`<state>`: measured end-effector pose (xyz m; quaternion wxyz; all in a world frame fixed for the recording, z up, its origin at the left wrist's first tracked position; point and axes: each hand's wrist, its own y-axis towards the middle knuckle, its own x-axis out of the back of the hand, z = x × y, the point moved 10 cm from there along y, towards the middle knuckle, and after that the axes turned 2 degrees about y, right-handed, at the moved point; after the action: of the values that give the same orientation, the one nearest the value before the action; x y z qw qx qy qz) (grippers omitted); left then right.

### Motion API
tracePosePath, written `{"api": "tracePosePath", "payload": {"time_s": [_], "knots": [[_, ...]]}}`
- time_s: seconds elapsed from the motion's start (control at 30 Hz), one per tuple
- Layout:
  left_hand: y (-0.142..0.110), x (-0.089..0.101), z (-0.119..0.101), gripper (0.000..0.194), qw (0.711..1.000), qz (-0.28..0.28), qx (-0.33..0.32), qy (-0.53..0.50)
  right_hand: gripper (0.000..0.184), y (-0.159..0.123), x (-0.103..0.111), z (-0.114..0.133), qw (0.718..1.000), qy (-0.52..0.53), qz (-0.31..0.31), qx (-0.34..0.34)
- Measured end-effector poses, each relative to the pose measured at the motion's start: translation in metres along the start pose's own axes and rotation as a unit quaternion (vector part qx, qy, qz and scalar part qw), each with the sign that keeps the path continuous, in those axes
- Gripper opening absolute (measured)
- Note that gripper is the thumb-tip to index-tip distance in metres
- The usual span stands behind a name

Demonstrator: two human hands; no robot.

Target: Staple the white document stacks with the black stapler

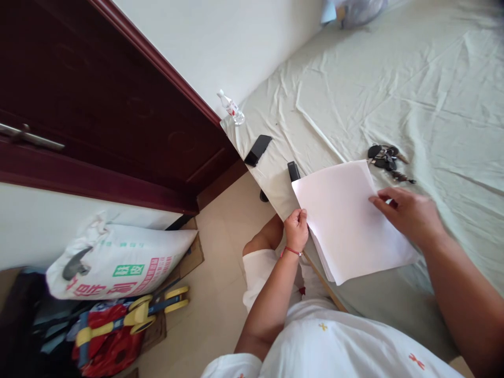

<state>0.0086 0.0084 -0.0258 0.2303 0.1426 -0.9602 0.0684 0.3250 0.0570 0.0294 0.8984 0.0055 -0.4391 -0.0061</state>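
Note:
A stack of white paper (pixel 346 220) lies at the near edge of the covered surface, its sheets slightly fanned along the left side. My left hand (pixel 296 230), with a red cord on the wrist, is closed on the stack's left edge, thumb on top. Over the right edge, my right hand (pixel 405 212) is bent with thumb and forefinger together at the paper; whether a sheet is pinched between them is hard to see. Just beyond the stack's right corner is a bunch of keys (pixel 384 156). A small black object (pixel 293 171) sits partly behind the stack's far left corner.
A pale wrinkled sheet (pixel 444 94) covers the surface. Near its left edge are a black phone-like object (pixel 258 150) and a plastic bottle (pixel 232 109). On the floor to the left are a white sack (pixel 129 262) and a yellow-and-blue wheeled toy (pixel 137 315), by a dark red door (pixel 106 105).

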Motion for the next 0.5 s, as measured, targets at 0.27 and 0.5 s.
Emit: {"api": "tracePosePath", "payload": {"time_s": [0.27, 0.5], "knots": [[-0.001, 0.003, -0.008, 0.041, 1.0, -0.003, -0.009, 0.024, 0.041, -0.024, -0.013, -0.04, 0.989, -0.032, 0.125, -0.077], [0.0, 0.003, -0.004, 0.041, 1.0, -0.01, -0.005, 0.015, 0.054, -0.034, 0.002, -0.027, 0.989, 0.017, 0.14, -0.042]]}}
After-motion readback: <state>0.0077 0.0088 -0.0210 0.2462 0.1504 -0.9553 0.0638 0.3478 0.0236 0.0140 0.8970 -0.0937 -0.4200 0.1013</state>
